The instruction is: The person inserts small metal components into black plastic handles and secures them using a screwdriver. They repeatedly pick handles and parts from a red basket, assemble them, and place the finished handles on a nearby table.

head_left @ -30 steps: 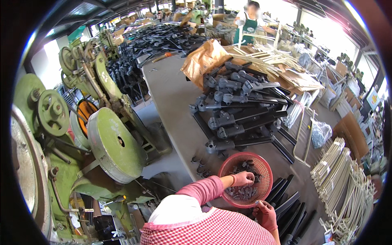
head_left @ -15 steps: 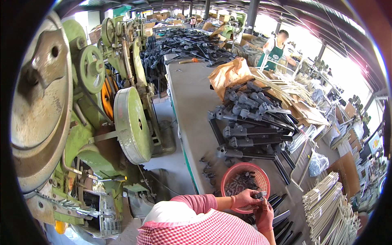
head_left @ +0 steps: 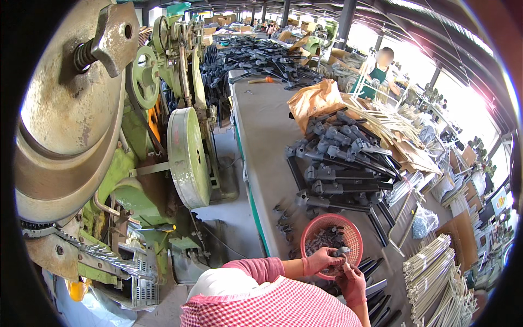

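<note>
Two hands meet just over the near edge of a red plastic basket (head_left: pixel 357 237). The left hand (head_left: pixel 321 260) is curled nearly closed, its thumb and fingers pinching a small grey part (head_left: pixel 341 252) that sticks out at the fingertips. The right hand (head_left: pixel 351 283) comes up from below with fingers bent and tips close to that part; whether it grips anything of its own is too small to make out. Holding the part by its end likely leaves the rest of it free for the right hand to reach.

More small parts (head_left: pixel 329 238) lie inside the basket, whose raised wall probably keeps such loose pieces from scattering, and it sits near the body, so little reaching is needed. A few other dark pieces (head_left: pixel 283 218) stand on the table (head_left: pixel 264 141) just left of the basket. Beyond it, black tubes (head_left: pixel 348 174) with grey joints are heaped, perhaps set farther off because they are long and would crowd the hands. More black bars (head_left: pixel 376 305) lie beside the right hand, seemingly for easy reach.
</note>
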Motion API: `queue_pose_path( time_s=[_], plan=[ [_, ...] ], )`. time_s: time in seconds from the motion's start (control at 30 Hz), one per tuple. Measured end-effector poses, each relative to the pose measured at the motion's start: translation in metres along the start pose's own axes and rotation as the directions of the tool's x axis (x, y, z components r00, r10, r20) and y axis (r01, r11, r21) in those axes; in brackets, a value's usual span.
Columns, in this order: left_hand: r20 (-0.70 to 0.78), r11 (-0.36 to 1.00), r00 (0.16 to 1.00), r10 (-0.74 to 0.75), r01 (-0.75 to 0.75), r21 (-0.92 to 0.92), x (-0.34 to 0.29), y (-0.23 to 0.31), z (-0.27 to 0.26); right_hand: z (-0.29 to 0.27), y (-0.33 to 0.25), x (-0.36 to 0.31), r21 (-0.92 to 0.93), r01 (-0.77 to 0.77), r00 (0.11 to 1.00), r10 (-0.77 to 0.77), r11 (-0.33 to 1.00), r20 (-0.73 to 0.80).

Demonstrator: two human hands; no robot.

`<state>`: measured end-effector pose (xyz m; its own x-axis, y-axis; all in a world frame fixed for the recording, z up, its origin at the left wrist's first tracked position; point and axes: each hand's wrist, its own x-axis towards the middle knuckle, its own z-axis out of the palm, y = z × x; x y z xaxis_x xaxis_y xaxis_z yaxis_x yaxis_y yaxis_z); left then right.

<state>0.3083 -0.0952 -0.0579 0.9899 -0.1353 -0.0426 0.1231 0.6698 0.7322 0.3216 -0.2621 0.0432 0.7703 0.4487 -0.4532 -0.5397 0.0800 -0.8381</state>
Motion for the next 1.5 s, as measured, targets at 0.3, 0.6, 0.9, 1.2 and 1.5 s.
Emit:
queue_pose_path(
  time_s=[0.3, 0.6, 0.9, 1.2, 1.5],
  plan=[
    [0.041, 0.998, 0.998, 0.041, -0.042, 0.043, -0.006, 0.017, 0.015, -0.005, 0.002, 0.0, -0.095, 0.122, 0.992, -0.123, 0.988, -0.003],
    [0.119, 0.995, 0.993, -0.005, -0.007, 0.101, -0.01, 0.029, 0.022, -0.015, 0.0, -0.004, -0.027, 0.029, 0.999, -0.028, 0.999, 0.038],
    [0.26, 0.998, 0.964, -0.055, 0.049, 0.029, -0.003, 0.038, 0.02, -0.016, 0.003, -0.002, 0.186, -0.037, 0.997, 0.023, 0.982, 0.076],
    [0.026, 0.992, 0.995, -0.094, 0.092, 0.088, -0.007, 0.033, 0.026, -0.006, 0.008, -0.003, -0.318, 0.371, 0.915, -0.402, 0.873, -0.037],
    [0.255, 0.949, 0.965, 0.067, -0.141, 0.283, -0.016, 0.052, 0.027, -0.017, -0.003, -0.007, 0.155, -0.154, 0.964, 0.115, 0.976, 0.239]
  ],
)
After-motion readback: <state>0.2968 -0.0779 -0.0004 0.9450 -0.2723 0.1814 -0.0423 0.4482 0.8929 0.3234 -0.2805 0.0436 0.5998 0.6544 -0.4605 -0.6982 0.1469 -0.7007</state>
